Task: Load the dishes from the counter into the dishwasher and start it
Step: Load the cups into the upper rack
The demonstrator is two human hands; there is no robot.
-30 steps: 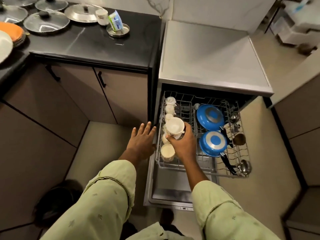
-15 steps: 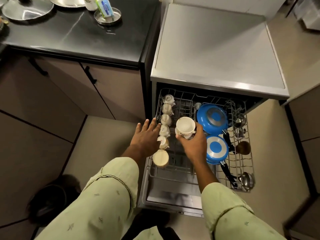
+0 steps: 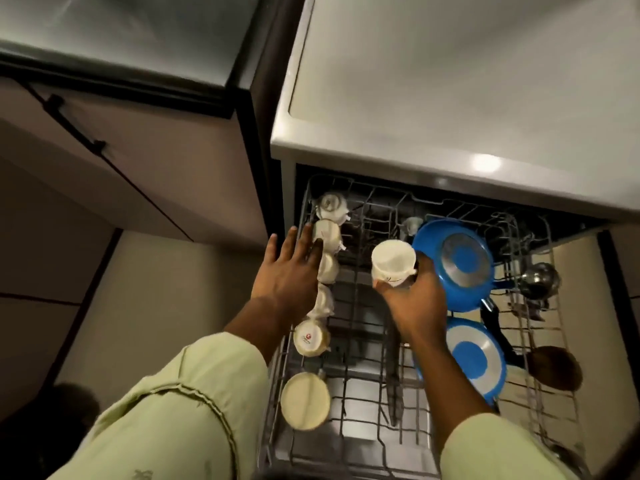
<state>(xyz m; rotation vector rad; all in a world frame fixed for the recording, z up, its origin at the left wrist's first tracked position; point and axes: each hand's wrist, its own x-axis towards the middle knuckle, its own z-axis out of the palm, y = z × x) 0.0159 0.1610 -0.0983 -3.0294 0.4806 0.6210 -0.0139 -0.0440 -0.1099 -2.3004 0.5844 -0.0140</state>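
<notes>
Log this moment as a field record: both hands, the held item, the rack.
left hand: open, fingers spread, by the row of cups on the rack's left side
right hand: holds a white cup above the rack's middle
rack: pulled out of the dishwasher
rack right side: two blue pans, a steel ladle
task state: white cup not yet set down

home kitchen: dishwasher rack (image 3: 349, 382), dark counter (image 3: 114, 46), cabinets (image 3: 145, 161).
</notes>
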